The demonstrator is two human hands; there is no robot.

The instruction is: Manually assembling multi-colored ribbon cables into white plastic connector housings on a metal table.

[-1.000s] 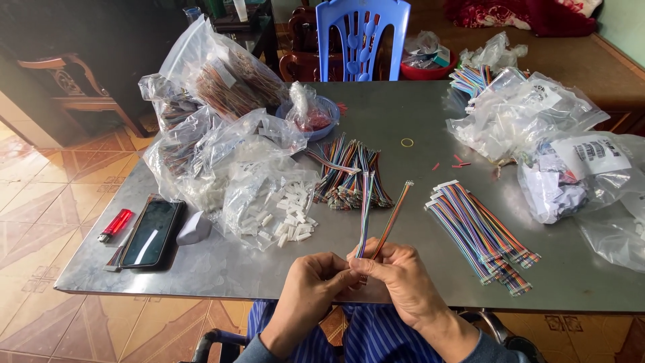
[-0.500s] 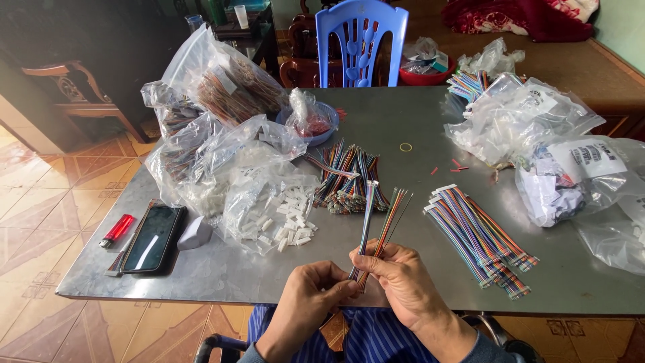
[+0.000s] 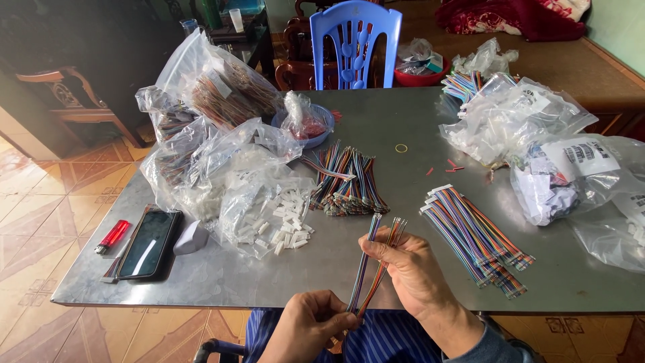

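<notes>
Holding two strips of multicoloured ribbon cable (image 3: pixel 369 265) between both hands, we keep them just over the near edge of the worktop (image 3: pixel 403 128). Their long axis runs up and away from us, leaning slightly right, with the far tips pointing toward the loose bundle of ribbon cables (image 3: pixel 346 181) and the near ends down at our lap. The two strips lie close together, spreading a little at the far tips.

Our left hand (image 3: pixel 309 326) is below the cable strips, its fingers (image 3: pixel 336 319) curled in and pinched on their lower end. Our right hand (image 3: pixel 413 272) is to the right of the strips and higher; its thumb crosses over them and its fingers close around their middle, so both hands are grasping the cable.

Right of the strips lies a flat, fanned stack of rainbow cables (image 3: pixel 474 235) with white ends. Left of the strips, small white plastic connectors (image 3: pixel 285 218) spill from a clear bag (image 3: pixel 228 181). Farther left sit a dark phone (image 3: pixel 144 243), a grey wedge-shaped piece (image 3: pixel 191 236) beside it and a red lighter (image 3: pixel 113 236). Beyond the strips, at the far edge, stands a blue plastic chair (image 3: pixel 355 40); more clear bags (image 3: pixel 531 121) crowd the right side.
</notes>
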